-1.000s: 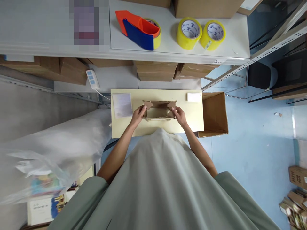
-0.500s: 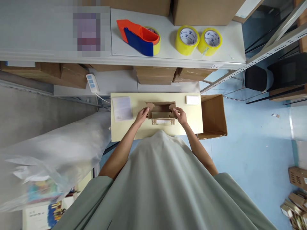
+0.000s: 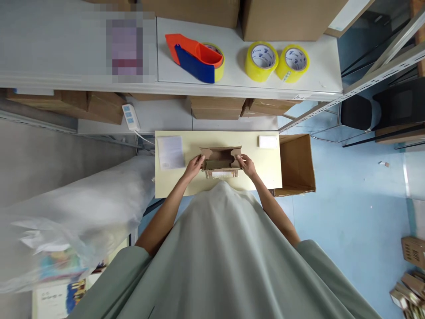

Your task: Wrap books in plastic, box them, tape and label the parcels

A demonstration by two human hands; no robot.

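Observation:
A small brown cardboard box (image 3: 219, 165) with its top open is held over the pale yellow table (image 3: 179, 188). My left hand (image 3: 194, 166) grips its left end, fingers closed at the side flap. At the opposite end, my right hand (image 3: 247, 165) pinches the right flap. The box's near flap hangs toward me and bears a whitish label (image 3: 222, 174). Inside, its lower part looks darker; I cannot make out any contents. To the left lies a sheet of white paper (image 3: 171, 153), and a small white block-shaped item (image 3: 268, 141) rests at the back right.
On the shelf (image 3: 232, 88) beyond are a red and blue tape dispenser (image 3: 195, 60) and two yellow tape rolls (image 3: 261, 61). A large open carton (image 3: 297, 166) stands right of the table. Left is a big translucent plastic bag (image 3: 99, 199); a power strip (image 3: 130, 117) sits behind.
Both hands have moved the box slightly toward me and to the left. The grip at each end stays. The whole view has shifted a little downward.

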